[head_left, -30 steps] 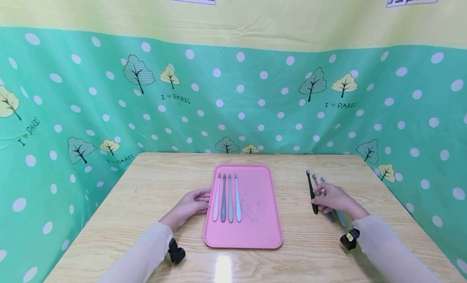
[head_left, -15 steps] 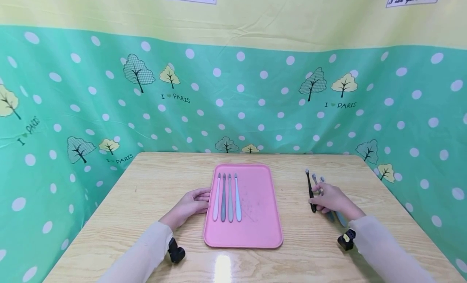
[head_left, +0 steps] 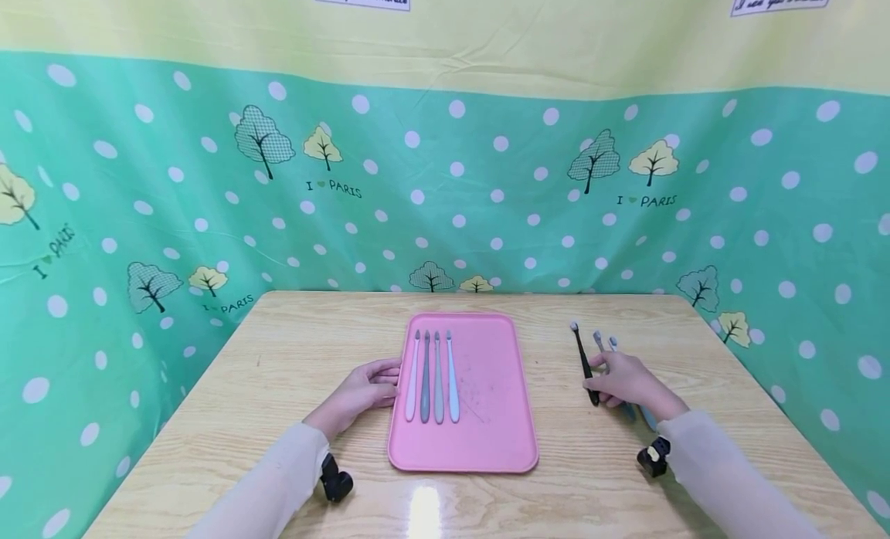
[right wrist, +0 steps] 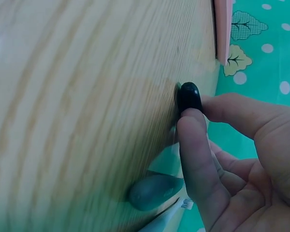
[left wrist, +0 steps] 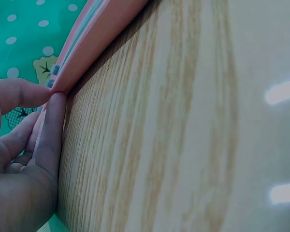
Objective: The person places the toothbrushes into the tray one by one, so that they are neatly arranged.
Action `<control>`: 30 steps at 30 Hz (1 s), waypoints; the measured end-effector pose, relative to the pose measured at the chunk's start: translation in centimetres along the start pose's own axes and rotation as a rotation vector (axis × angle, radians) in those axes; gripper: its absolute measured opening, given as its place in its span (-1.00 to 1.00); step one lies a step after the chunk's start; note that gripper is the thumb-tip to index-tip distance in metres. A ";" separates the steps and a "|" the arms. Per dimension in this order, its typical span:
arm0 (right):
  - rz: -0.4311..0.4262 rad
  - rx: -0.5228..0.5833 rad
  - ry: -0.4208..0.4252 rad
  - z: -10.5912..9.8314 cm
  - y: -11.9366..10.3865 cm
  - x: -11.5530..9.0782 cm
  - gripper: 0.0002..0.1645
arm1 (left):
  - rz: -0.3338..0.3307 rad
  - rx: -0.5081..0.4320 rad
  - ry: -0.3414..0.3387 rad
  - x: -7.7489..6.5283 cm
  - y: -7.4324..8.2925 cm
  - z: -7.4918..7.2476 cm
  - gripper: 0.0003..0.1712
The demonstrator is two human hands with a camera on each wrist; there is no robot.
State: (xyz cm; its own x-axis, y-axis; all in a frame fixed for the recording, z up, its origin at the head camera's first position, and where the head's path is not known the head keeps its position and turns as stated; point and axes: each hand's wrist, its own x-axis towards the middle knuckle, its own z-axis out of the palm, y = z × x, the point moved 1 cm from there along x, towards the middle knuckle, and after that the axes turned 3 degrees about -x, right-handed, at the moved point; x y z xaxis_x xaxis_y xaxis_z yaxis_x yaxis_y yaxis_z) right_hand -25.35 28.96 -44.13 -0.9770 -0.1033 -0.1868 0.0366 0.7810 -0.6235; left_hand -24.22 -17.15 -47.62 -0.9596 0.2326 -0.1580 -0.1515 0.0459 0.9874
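In the head view, the pink tray [head_left: 490, 440] lies at the middle of the table, with several toothbrushes [head_left: 439, 384] side by side along its left half, heads pointing away. My left hand [head_left: 363, 390] pinches the tray's left rim between thumb and fingers, as the left wrist view shows. To the right of the tray, my right hand [head_left: 626, 381] pinches a black toothbrush [head_left: 580, 348] by its handle. Two other toothbrushes, one grey-blue [head_left: 599, 340] and one light blue [head_left: 652, 420], lie partly hidden beneath that hand. The black handle's rounded end [right wrist: 189, 95] shows in the right wrist view.
The wooden table [head_left: 313, 323] reaches a green and yellow cloth backdrop [head_left: 473, 184] at its far edge. Bare wood lies between the tray and the black toothbrush. A black wrist camera [head_left: 337, 481] is strapped on each forearm.
My right hand has shifted slightly left, carrying the black toothbrush away from the two others beside it. The left hand and the tray stay where they were.
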 end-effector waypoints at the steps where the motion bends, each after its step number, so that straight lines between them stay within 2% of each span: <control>1: -0.002 0.000 -0.003 0.0 0.0 0.0 -0.39 | -0.001 0.000 0.002 0.0 0.0 0.0 -0.30; 12: 0.018 -0.031 -0.020 -0.1 -0.7 -0.3 -0.36 | -0.014 -0.009 -0.009 0.1 0.0 -0.1 -0.29; 20: 0.021 -0.050 -0.040 0.0 -0.6 -0.2 -0.42 | -0.014 0.001 -0.006 0.0 0.2 0.0 -0.29; 30: -0.048 0.035 -0.081 -0.9 -1.1 -0.3 -0.40 | -0.013 0.008 0.007 0.1 0.0 -0.1 -0.28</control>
State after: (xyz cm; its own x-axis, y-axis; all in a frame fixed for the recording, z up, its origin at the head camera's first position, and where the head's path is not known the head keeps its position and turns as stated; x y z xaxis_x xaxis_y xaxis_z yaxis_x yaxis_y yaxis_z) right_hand -25.31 28.71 -42.66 -0.9576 -0.1903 -0.2162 -0.0008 0.7524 -0.6587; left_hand -24.32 -17.23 -47.64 -0.9592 0.2255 -0.1703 -0.1616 0.0563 0.9852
